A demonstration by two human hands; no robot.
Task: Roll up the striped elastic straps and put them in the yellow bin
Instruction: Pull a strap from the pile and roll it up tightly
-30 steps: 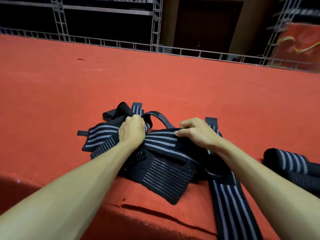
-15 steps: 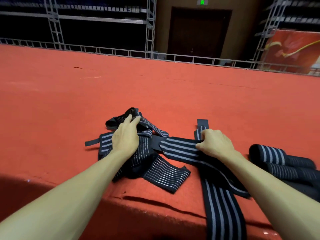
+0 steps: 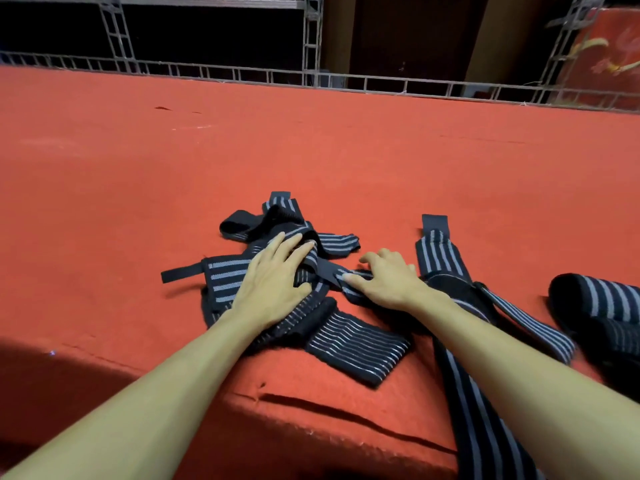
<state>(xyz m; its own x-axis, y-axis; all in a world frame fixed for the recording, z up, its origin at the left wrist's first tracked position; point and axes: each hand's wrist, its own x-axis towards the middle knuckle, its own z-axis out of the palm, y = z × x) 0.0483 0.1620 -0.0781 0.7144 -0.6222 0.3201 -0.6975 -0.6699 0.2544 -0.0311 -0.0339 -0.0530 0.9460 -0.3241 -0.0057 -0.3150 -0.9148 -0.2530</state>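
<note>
A tangled heap of black straps with grey stripes (image 3: 356,348) lies on the red carpeted platform near its front edge. My left hand (image 3: 273,282) lies flat on top of the heap, fingers straight and spread. My right hand (image 3: 384,278) pinches one strap's end just right of the heap, thumb and fingers curled round it. A long strap (image 3: 440,254) runs from the carpet past my right wrist and hangs over the front edge. Rolled straps (image 3: 599,299) sit at the right edge. No yellow bin is in view.
The red carpet (image 3: 311,150) stretches wide behind the heap. A metal truss rail (image 3: 311,77) borders its far side. The platform's front edge (image 3: 311,410) drops off just below the straps.
My right hand moved left from the long strap to grip a strap end at the heap. My left hand flattened onto the heap. The camera tilted down slightly.
</note>
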